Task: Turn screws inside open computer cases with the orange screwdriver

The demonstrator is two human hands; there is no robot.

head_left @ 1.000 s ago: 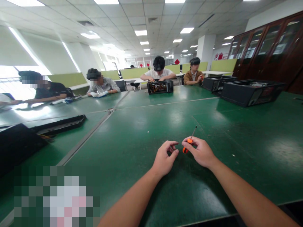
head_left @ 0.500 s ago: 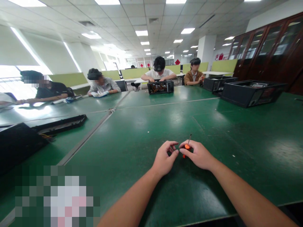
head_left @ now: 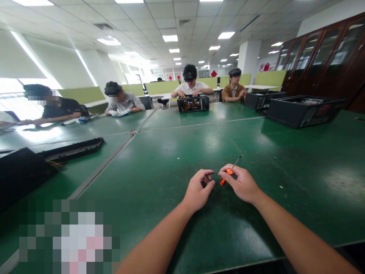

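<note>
My right hand (head_left: 241, 183) is closed round a small screwdriver (head_left: 228, 172) with an orange handle; its thin metal shaft points up and to the right, away from me. My left hand (head_left: 198, 191) rests just to its left on the green table (head_left: 176, 160), fingers curled toward the thumb with nothing visible in them. The fingertips of the two hands almost meet.
A black panel (head_left: 72, 149) and a dark case (head_left: 19, 173) lie at the left. Open black computer cases (head_left: 302, 110) stand at the far right. Several people sit along the far side, one behind an open case (head_left: 193, 103). A blurred patch covers the lower left.
The screwdriver has turned in my right hand: its shaft swung from upright back to a slant toward the right. Both hands stay in the same spot.
</note>
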